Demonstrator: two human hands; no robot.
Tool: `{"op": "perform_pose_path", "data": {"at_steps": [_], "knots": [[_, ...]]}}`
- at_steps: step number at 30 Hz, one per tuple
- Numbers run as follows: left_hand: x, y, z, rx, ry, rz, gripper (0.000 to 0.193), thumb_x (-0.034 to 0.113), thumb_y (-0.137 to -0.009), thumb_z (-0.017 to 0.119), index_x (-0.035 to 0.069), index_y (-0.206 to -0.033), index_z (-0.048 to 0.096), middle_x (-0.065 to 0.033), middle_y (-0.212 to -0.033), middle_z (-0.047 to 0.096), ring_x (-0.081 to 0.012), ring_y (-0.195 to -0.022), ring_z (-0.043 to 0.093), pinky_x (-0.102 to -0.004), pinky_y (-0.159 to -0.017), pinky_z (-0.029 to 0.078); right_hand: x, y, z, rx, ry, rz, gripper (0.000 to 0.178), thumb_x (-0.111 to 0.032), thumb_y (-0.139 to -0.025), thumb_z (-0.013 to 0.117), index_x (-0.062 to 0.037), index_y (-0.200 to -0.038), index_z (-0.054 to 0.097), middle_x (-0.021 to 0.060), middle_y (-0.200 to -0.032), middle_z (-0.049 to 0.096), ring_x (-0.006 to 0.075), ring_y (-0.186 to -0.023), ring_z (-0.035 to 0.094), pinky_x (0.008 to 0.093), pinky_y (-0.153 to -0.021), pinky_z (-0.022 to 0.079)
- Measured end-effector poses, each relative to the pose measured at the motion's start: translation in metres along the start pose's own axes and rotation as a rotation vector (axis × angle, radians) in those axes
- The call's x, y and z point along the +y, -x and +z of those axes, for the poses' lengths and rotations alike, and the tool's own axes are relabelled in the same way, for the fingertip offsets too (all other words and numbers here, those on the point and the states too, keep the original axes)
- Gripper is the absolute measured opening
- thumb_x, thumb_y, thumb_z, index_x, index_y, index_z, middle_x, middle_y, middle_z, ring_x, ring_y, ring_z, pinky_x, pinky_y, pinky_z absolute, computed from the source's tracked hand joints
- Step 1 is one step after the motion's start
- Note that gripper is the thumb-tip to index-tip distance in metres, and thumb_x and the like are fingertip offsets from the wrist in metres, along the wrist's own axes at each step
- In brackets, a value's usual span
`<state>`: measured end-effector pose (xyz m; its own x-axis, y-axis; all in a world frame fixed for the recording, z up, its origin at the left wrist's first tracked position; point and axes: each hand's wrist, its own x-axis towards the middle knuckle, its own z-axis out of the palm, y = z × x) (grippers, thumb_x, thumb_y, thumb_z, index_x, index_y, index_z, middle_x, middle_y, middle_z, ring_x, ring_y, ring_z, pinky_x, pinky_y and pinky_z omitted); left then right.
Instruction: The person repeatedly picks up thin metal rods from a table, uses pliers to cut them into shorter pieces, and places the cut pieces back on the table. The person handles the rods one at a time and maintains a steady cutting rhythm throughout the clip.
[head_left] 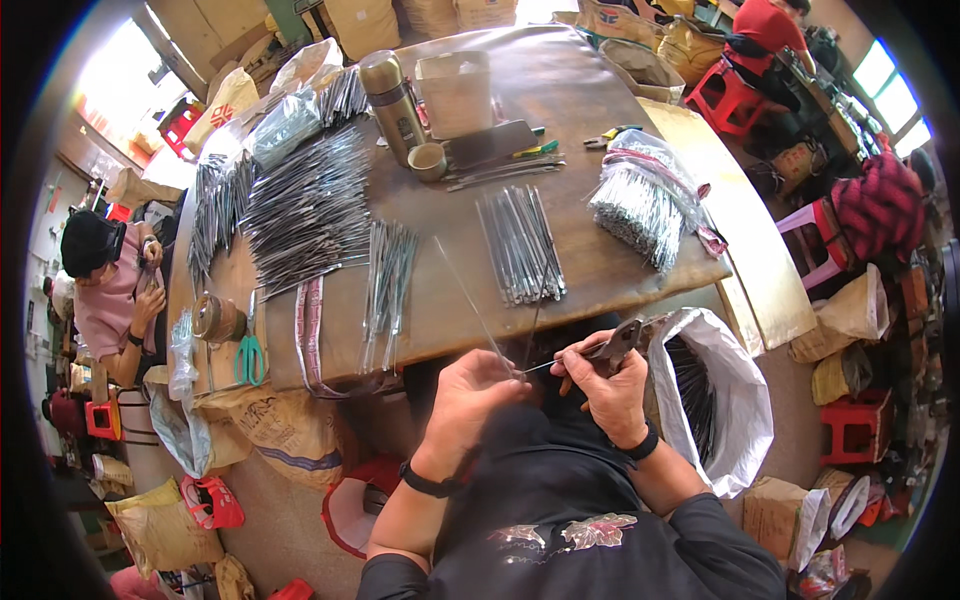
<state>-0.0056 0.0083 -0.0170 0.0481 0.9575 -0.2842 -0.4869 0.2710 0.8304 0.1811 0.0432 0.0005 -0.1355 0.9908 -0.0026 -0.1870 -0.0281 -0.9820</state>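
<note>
Near the table's front edge, my left hand (pixel 478 390) is closed on thin metal rods (pixel 466 292), whose long ends stick up over the table. My right hand (pixel 614 392) is closed round a pair of pliers (pixel 622 343), and its thumb and forefinger pinch a thin rod that reaches across to my left fingertips. How the pieces join at those fingertips is too small to tell. Beyond my hands lies a neat row of metal rods (pixel 521 245), with a smaller bundle of rods (pixel 388 280) to its left. An open white sack (pixel 745 420) of dark rods stands beside my right hand.
A large heap of rods (pixel 310 195) covers the table's left. A thermos (pixel 392 105), a cup (pixel 428 162) and a clear bin (pixel 455 95) stand farther back. A bag of pale rods (pixel 640 210) lies right. Teal scissors (pixel 250 361) sit at the left edge. A co-worker (pixel 115 290) works beyond.
</note>
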Motion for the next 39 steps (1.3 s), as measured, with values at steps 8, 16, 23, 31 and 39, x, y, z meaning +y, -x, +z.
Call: {"op": "perform_pose_path", "data": {"at_steps": [8, 16, 23, 31, 39], "knots": [[0.0, 0.001, 0.001, -0.003, -0.023, -0.025, 0.017, -0.005, -0.078, 0.07, 0.0, -0.092, 0.063, -0.01, -0.085, 0.069, -0.0196, -0.078, 0.069, -0.0298, -0.07, 0.058, 0.013, 0.003, 0.012, -0.061, -0.124, 0.115, 0.013, 0.001, -0.086, 0.063, 0.0015, -0.096, 0.056, 0.0118, -0.084, 0.067, 0.0162, -0.072, 0.067, 0.0267, -0.06, 0.054], [0.001, 0.006, -0.006, -0.011, -0.095, -0.026, 0.024, -0.008, -0.079, 0.068, -0.002, -0.1, 0.061, -0.0095, -0.085, 0.068, -0.0206, -0.08, 0.069, -0.0299, -0.072, 0.058, 0.0, -0.019, -0.004, 0.145, -0.261, -0.007, 0.018, -0.001, -0.087, 0.063, 0.0022, -0.103, 0.055, 0.0137, -0.087, 0.065, 0.0175, -0.07, 0.065, 0.0285, -0.065, 0.054], [0.002, 0.005, 0.013, -0.146, -0.138, -0.186, 0.026, -0.007, -0.079, 0.066, -0.005, -0.104, 0.059, -0.0059, -0.085, 0.063, -0.0201, -0.083, 0.069, -0.0248, -0.068, 0.056, 0.011, -0.016, -0.011, -0.008, -0.181, 0.287, 0.022, 0.0, -0.085, 0.065, 0.0035, -0.105, 0.057, 0.0118, -0.087, 0.066, 0.0157, -0.07, 0.064, 0.0258, -0.065, 0.053], [0.013, 0.005, 0.01, -0.239, -0.139, -0.289, 0.03, -0.003, -0.081, 0.067, -0.004, -0.109, 0.058, -0.0064, -0.088, 0.063, -0.0187, -0.08, 0.069, -0.023, -0.06, 0.054, 0.021, -0.021, -0.022, -0.102, -0.275, 0.446, 0.021, -0.004, -0.084, 0.068, 0.0031, -0.102, 0.059, 0.0119, -0.086, 0.066, 0.0173, -0.067, 0.064, 0.0281, -0.063, 0.054], [0.003, 0.003, 0.007, -0.197, 0.084, -0.242, 0.02, 0.003, -0.088, 0.062, -0.001, -0.107, 0.056, -0.0071, -0.095, 0.061, -0.0169, -0.088, 0.062, -0.0277, -0.077, 0.05, 0.022, -0.018, -0.008, -0.099, -0.216, 0.377, 0.016, -0.006, -0.083, 0.071, 0.0004, -0.094, 0.062, 0.0076, -0.079, 0.066, 0.015, -0.065, 0.064, 0.0274, -0.062, 0.053]]}}
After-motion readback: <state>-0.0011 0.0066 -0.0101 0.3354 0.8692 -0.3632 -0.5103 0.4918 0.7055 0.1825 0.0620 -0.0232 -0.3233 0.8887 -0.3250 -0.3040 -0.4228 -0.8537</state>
